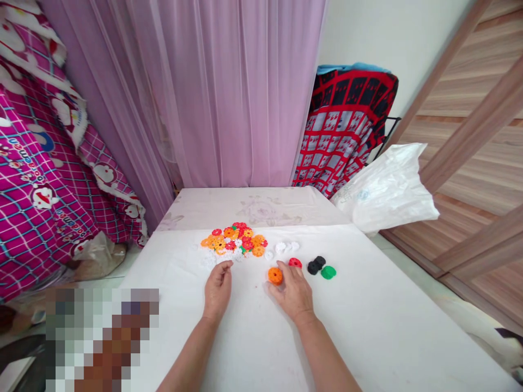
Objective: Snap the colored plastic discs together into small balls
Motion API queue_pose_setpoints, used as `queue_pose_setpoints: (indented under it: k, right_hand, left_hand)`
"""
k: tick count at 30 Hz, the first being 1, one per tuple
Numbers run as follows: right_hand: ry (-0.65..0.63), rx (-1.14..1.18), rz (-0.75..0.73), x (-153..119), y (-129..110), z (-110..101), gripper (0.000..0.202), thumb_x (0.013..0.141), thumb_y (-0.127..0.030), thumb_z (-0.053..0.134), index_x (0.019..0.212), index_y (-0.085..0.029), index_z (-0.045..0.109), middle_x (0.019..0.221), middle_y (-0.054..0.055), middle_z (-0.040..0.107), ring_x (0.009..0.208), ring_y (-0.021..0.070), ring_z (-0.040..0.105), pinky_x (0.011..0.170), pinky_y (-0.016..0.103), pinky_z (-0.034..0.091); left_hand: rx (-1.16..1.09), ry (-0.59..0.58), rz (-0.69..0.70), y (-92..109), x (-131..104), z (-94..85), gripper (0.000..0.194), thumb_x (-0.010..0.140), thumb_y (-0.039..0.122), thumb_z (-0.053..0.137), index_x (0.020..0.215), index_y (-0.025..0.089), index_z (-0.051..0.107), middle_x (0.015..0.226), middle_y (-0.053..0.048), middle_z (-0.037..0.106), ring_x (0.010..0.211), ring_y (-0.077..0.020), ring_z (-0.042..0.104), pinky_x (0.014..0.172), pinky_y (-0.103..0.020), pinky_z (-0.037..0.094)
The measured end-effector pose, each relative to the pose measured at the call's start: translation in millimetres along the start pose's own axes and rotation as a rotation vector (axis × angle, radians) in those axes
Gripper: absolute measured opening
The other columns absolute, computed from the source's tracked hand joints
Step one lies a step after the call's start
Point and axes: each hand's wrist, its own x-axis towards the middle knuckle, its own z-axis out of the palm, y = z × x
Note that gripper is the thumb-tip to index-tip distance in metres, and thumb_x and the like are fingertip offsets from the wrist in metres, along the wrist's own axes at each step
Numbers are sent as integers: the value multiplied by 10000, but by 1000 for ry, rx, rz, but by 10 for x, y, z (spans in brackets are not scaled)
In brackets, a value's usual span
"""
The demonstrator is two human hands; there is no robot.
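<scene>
Thumb and fingers of my right hand (293,289) curve around a small stack of orange flower-shaped discs (275,276) on the white cloth. Just beyond those fingers lies a red flower-shaped disc (295,263). My left hand (218,288) is closed, its fingers curled in and the thumb against them; whatever it may hold is too small to make out. In front of it spreads a loose pile of orange, red, white and green flower-shaped discs (231,233). White discs (281,247) lie in a short row to the pile's right.
Black discs (314,267) and a green stack (328,272) sit right of my right hand. White cloth (368,326) covers the table. A white plastic bag (392,188) stands at its right edge, with a purple curtain (245,98) behind. A pixelated patch hides the lower left.
</scene>
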Motion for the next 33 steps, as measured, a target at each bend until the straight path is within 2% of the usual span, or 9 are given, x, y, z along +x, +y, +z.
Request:
queue_pose_setpoints:
  k: [4,15,18,21,23,25,27,30,33]
  right_hand:
    - [-90,-72,34,-12,-63,66,446,797,-337,564,1219,-192,574,999,78,661,929,230,566,800,321,462]
    - [-29,-95,102,-41,3,148,336,804,-293,557,1121,-204,622,999,87,645,926,230,556,802,326,457]
    - [-63,-81,146,-73,-31,48,395,799,-341,572,1166,-196,593,1074,105,621,1001,252,551,839,349,462]
    - [-21,-45,160,-2,-118,-108,424,818,-435,549,1170,-201,587,1100,113,608,1038,265,539,867,367,457]
    - [1,9,123,182,-206,-159,386,859,-444,486,1142,-210,607,1074,107,618,1015,253,543,882,366,444]
    - [-37,71,101,484,-317,-107,371,889,-405,435,1145,-206,616,1071,106,627,1004,239,548,898,363,428]
    - [-142,94,171,847,-444,57,403,891,-381,420,1208,-200,592,1170,121,606,1079,245,529,924,376,413]
    - [-339,32,370,1316,-627,407,533,890,-447,417,1364,-209,472,1419,155,430,1307,314,361,1002,505,329]
    - [-447,41,436,1537,-764,714,597,915,-520,311,1432,-229,377,1515,145,292,1386,355,215,1023,624,218]
  left_hand:
    - [2,-7,11,-11,5,4,264,812,369,481,939,203,641,953,-56,700,924,-187,649,909,-362,482]
    - [-38,-21,-57,17,33,-41,282,780,401,522,937,202,647,938,-45,708,901,-187,651,889,-352,487]
    - [-31,12,-68,29,207,-162,312,796,431,504,958,203,641,952,-49,707,918,-186,649,886,-347,488]
    - [55,55,-16,11,555,-332,351,811,435,473,1013,199,636,1055,-76,690,997,-202,633,938,-369,467]
    - [189,47,39,-31,832,-419,382,814,438,466,1069,212,638,1144,-81,667,1091,-220,598,1003,-393,422]
    - [330,-33,99,-91,1080,-449,433,822,450,452,1124,197,631,1243,-103,626,1197,-243,538,1063,-415,361]
    - [476,-136,111,-152,1263,-418,480,833,451,442,1184,170,611,1344,-130,555,1284,-269,463,1101,-442,302]
    - [660,-252,59,-202,1411,-298,543,870,475,388,1297,175,538,1452,-129,435,1367,-302,347,1123,-521,209]
    - [737,-360,38,-181,1483,-167,583,895,530,317,1373,228,460,1496,-97,370,1400,-297,283,1126,-562,140]
